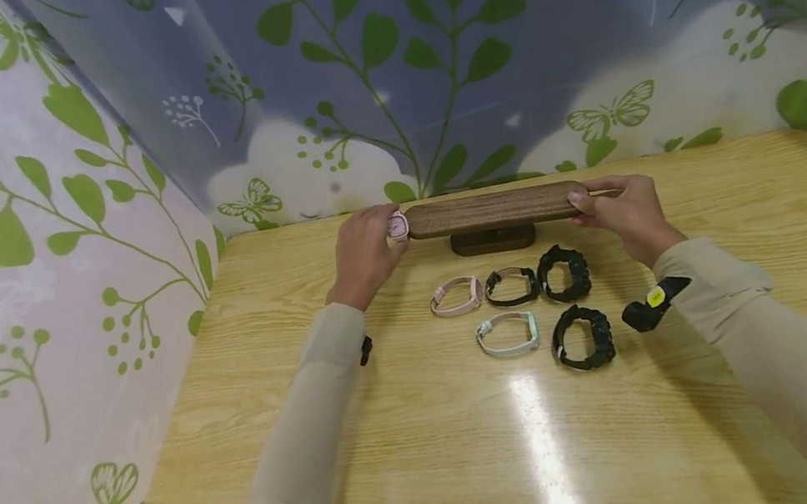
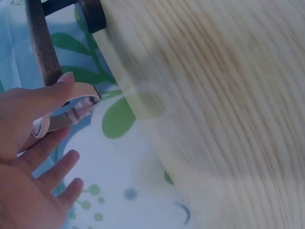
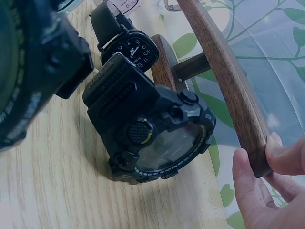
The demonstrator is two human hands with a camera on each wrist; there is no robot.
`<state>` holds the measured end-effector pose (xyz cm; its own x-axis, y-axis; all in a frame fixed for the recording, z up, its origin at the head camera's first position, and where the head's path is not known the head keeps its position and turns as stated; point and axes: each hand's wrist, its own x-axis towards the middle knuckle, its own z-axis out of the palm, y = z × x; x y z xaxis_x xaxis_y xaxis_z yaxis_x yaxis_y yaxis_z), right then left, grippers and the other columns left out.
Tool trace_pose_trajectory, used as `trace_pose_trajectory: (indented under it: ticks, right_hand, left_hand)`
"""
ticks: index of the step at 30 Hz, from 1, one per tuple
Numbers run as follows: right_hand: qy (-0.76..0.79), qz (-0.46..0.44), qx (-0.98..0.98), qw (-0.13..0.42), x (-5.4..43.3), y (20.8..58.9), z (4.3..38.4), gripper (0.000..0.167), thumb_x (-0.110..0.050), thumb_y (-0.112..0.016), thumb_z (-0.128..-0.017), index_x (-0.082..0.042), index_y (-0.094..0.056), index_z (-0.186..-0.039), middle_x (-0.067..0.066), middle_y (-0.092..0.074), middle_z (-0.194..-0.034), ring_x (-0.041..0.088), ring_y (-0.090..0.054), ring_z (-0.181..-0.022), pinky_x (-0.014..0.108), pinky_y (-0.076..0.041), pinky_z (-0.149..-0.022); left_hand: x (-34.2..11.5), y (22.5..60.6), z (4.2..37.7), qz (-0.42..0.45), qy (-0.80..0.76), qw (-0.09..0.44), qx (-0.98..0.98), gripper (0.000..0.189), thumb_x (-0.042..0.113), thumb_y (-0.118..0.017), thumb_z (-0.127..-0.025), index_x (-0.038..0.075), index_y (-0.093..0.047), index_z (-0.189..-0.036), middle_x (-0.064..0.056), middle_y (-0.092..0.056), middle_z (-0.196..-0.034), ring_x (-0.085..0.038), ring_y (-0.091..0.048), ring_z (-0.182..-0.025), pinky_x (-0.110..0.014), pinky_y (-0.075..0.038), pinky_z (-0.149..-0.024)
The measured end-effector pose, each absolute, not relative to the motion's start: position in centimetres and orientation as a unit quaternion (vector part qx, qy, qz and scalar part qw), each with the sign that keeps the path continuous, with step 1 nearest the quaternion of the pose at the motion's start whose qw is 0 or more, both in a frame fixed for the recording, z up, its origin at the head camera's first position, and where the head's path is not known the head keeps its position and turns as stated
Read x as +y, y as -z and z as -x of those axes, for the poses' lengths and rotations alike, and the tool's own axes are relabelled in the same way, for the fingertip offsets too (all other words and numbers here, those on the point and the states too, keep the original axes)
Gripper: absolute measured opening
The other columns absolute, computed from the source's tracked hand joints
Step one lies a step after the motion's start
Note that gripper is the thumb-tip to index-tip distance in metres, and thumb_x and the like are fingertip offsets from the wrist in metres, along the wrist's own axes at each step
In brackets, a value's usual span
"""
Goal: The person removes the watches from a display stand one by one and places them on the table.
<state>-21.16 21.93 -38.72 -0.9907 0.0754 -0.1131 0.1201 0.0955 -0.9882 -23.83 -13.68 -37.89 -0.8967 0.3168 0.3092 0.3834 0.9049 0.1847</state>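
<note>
A pink watch (image 1: 397, 226) is pinched in my left hand (image 1: 364, 253) at the left end of a dark wooden bar-shaped watch stand (image 1: 489, 210). In the left wrist view, its looped strap (image 2: 85, 89) is fastened, with the thumb over it and the other fingers spread below. My right hand (image 1: 633, 211) grips the stand's right end; in the right wrist view, thumb and fingers pinch the tip of the bar (image 3: 243, 114). The stand's short base (image 1: 493, 241) sits on the table beneath the bar.
In front of the stand lie a pink watch (image 1: 456, 296), a black watch (image 1: 511, 287), two chunky black watches (image 1: 563, 274) and a pale green watch (image 1: 508, 334). Leaf-patterned covering (image 1: 360, 148) rises behind the wooden table (image 1: 428, 451) and along its left side.
</note>
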Motion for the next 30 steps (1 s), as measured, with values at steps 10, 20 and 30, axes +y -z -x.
trace_pose_trajectory:
  ticks: [10, 20, 30]
  right_hand:
    - [0.675, -0.06, 0.735, 0.022, 21.9, 38.7, 21.0, 0.057, -0.016, -0.067, -0.1, 0.012, -0.045, -0.145, -0.013, -0.069, -0.087, 0.01, -0.072, -0.077, 0.03, -0.061, -0.085]
    - [0.68, -0.059, 0.731, 0.022, 21.9, 38.5, 20.9, 0.055, -0.014, -0.066, -0.1, 0.013, -0.045, -0.143, -0.012, -0.07, -0.086, 0.01, -0.072, -0.076, 0.031, -0.061, -0.085]
    - [0.672, -0.065, 0.737, 0.022, 21.9, 38.5, 21.0, 0.057, -0.016, -0.066, -0.1, 0.011, -0.044, -0.145, -0.012, -0.067, -0.091, 0.01, -0.072, -0.078, 0.032, -0.06, -0.088]
  left_hand:
    - [-15.1, 37.3, 21.9, 0.177, 0.125, 0.149, -0.965, 0.06, 0.026, -0.087, -0.084, 0.003, -0.064, -0.134, -0.014, -0.068, -0.127, -0.034, -0.066, -0.109, -0.048, -0.055, -0.094]
    - [-15.6, 36.8, 19.6, 0.181, 0.099, 0.14, -0.968, 0.053, 0.03, -0.084, -0.087, 0.003, -0.063, -0.129, -0.014, -0.073, -0.103, -0.033, -0.068, -0.094, -0.048, -0.058, -0.08]
    - [-15.9, 37.5, 17.7, 0.227, 0.044, 0.158, -0.96, 0.053, 0.031, -0.086, -0.084, 0.001, -0.066, -0.123, -0.01, -0.075, -0.098, -0.029, -0.069, -0.082, -0.041, -0.059, -0.069]
